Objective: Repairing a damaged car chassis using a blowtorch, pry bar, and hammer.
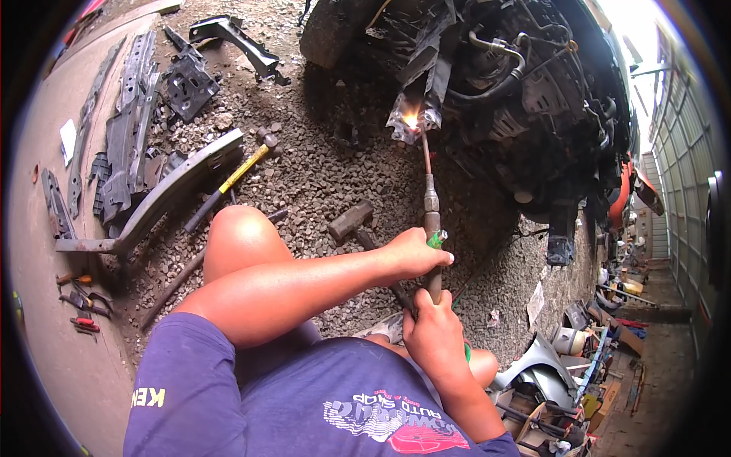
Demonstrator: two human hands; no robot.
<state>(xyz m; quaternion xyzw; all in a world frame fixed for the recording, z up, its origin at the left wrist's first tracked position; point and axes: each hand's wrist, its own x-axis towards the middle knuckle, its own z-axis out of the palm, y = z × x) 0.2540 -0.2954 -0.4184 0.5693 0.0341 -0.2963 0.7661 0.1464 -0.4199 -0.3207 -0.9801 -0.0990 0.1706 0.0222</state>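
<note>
Both hands are gripping the torch (432, 199): the left hand (415, 253) is closing round it beside the green valve (437, 239), the right hand (434, 327) is clasping its rear, a spread probably steadying it well back from the heat. The torch is pointing at a metal rail (437, 80), whose ragged end is glowing at its tip, while a sledgehammer (351, 221) is lying left of the torch, seemingly within reach.

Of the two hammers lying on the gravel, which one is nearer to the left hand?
The block-headed hammer, partly covered by the left hand; the other hammer, with the yellow-and-black handle, lies farther left, fully clear of it.
</note>
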